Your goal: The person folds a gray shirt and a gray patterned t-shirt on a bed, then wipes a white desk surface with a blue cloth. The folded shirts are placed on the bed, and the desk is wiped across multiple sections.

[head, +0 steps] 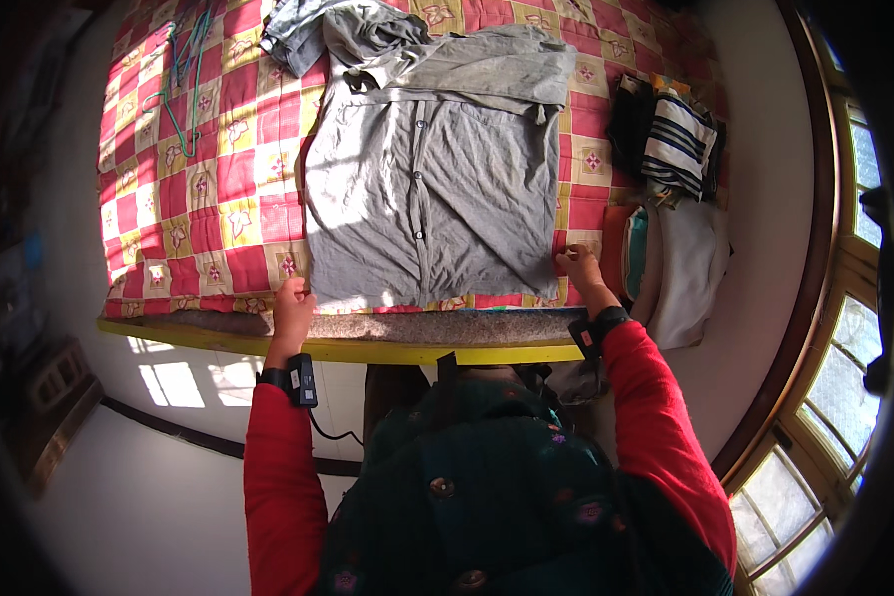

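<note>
A grey buttoned shirt (484, 201) lies spread on the bed, its hem towards me and its sleeves folded across the upper part. My left hand (293, 302) is beside the hem's left corner, its fingers curled; whether it touches the cloth is unclear. Just off the shirt's lower right edge, over the checked quilt, my right hand (581, 266) has its fingers bent and seems to hold nothing. Both wrists wear black bands with small devices.
Green wire hangers (192, 112) lie on the quilt (223, 216) at upper left. Crumpled bluish-grey cloth (292, 37) touches the shirt's top. Along the right side are a striped folded garment (678, 141), dark clothes and folded white cloth (689, 261). The bed's yellow edge (387, 352) runs before me.
</note>
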The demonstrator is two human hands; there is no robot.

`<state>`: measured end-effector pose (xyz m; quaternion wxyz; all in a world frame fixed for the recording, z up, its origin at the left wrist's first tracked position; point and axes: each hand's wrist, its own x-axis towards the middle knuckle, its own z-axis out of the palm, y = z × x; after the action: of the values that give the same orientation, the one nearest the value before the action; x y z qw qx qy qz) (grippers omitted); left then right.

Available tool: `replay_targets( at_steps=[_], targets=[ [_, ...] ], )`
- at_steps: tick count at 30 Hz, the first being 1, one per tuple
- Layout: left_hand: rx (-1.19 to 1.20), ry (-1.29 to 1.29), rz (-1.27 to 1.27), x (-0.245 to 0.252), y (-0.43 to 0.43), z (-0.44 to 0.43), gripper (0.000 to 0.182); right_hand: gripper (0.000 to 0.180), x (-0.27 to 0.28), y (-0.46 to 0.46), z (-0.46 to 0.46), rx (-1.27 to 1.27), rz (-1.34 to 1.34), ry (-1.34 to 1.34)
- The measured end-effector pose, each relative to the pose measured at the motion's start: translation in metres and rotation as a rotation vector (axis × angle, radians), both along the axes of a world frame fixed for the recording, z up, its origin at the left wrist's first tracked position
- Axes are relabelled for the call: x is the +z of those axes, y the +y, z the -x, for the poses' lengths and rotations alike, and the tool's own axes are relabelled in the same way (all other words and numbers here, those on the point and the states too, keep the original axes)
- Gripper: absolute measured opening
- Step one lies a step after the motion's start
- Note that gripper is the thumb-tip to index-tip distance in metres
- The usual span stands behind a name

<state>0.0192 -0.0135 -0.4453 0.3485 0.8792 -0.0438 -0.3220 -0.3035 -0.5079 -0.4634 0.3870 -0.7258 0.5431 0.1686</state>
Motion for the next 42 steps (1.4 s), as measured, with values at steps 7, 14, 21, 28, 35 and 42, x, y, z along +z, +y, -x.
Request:
replay_targets(
  at_steps=[7, 14, 21, 28, 35, 42],
  targets=[
    [-0.061, 0.009, -0.242, -0.040, -0.021, -0.024, 0.052, 0.047, -0.004, 0.021, 0.002, -0.019, -0.151, -0.037],
    [-0.145, 0.238, -0.190, -0.012, -0.047, -0.022, 0.048, 0.044, 0.013, 0.046, -0.010, 0.073, -0.202, 0.053],
    [0.281, 0.715, 0.368, 0.057, -0.095, -0.061, 0.032, 0.020, 0.081, 0.018, -0.063, -0.685, -0.838, -0.623],
    [0.253, 0.422, 0.845, 0.104, -0.207, -0.196, 0.036, 0.017, 0.125, -0.114, -0.190, -0.597, -0.623, -0.934],
    [0.279, 0.400, 0.763, 0.019, -0.238, -0.211, 0.059, 0.039, 0.072, -0.145, -0.232, -0.598, -0.456, -0.852],
    [-0.029, -0.158, 0.404, -0.022, -0.206, -0.179, 0.048, 0.065, -0.018, -0.124, -0.167, -0.365, 0.115, -0.417]
  ],
)
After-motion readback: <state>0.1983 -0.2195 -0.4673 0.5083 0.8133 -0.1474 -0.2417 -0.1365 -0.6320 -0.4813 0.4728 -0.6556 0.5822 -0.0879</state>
